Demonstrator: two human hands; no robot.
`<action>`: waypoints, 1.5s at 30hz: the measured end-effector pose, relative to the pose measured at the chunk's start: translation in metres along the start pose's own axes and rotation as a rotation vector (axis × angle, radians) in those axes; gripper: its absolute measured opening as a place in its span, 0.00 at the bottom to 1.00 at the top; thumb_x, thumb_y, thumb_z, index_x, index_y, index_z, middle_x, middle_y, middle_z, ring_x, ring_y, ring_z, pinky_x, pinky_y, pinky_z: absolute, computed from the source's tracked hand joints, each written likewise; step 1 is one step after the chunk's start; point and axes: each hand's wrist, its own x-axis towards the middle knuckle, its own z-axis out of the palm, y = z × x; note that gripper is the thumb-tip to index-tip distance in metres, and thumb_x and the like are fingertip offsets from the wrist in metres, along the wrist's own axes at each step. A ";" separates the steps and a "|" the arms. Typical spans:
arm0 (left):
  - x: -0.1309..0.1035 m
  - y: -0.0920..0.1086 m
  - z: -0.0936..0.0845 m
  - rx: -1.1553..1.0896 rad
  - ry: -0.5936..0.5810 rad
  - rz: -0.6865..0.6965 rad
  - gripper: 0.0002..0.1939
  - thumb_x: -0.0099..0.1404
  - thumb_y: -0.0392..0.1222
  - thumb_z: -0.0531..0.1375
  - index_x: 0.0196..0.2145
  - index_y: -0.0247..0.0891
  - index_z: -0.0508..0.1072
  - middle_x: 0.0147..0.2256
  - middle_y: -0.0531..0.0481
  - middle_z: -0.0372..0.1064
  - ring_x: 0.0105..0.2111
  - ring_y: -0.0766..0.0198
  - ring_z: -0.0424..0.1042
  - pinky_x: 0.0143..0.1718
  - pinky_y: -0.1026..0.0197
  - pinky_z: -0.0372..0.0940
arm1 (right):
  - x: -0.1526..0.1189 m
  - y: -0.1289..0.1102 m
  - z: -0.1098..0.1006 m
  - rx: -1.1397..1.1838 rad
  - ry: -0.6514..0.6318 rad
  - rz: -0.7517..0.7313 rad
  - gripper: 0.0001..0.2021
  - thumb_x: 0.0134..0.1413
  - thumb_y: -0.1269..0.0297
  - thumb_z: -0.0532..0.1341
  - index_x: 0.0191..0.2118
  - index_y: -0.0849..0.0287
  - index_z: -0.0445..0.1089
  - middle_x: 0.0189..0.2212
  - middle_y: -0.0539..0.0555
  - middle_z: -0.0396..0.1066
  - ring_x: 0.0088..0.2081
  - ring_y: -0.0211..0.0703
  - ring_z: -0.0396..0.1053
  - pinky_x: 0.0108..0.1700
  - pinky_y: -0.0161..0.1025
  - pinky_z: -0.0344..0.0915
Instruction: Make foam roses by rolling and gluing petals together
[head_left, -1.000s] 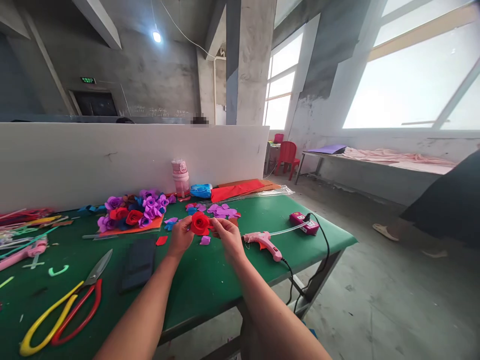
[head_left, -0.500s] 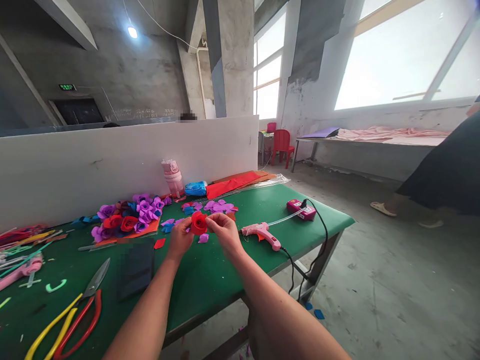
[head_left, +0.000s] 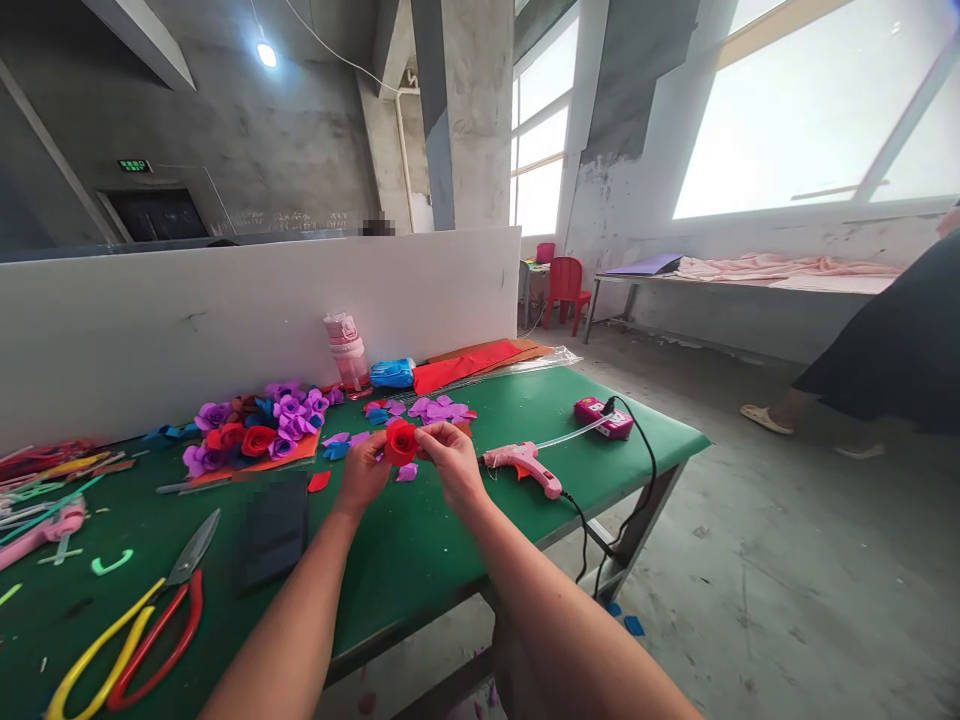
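Between my two hands, above the green table [head_left: 420, 545], is a red paper rose [head_left: 400, 442]. My left hand [head_left: 365, 475] pinches its left side. On the right side, the fingertips of my right hand [head_left: 450, 462] close on the edge of a petal. Loose purple petals [head_left: 439, 410] and blue petals [head_left: 337, 450] lie just behind and beside the hands. A pink glue gun [head_left: 523, 465] rests on its side to the right of my right hand, with a clear glue stick in it. Left of the hands sits a pile of purple, red and blue paper flowers [head_left: 289, 415].
Scissors [head_left: 191, 555] with red and yellow handles and a dark flat object [head_left: 275, 528] lie at the left. A pink power strip [head_left: 604, 418] with a black cable is near the right edge. A pink bottle [head_left: 346, 352] stands by the white partition [head_left: 247, 320]. At far right is a person in dark clothing [head_left: 877, 335].
The view has shifted very slightly. Both hands keep their pinch on the red rose, with almost no movement.
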 end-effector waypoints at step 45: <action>0.002 0.001 -0.004 0.071 -0.040 0.121 0.12 0.56 0.40 0.56 0.35 0.38 0.77 0.33 0.47 0.77 0.33 0.58 0.74 0.37 0.61 0.66 | 0.004 -0.002 -0.012 -0.163 -0.098 -0.012 0.17 0.40 0.49 0.65 0.24 0.61 0.69 0.19 0.47 0.66 0.22 0.32 0.60 0.27 0.32 0.58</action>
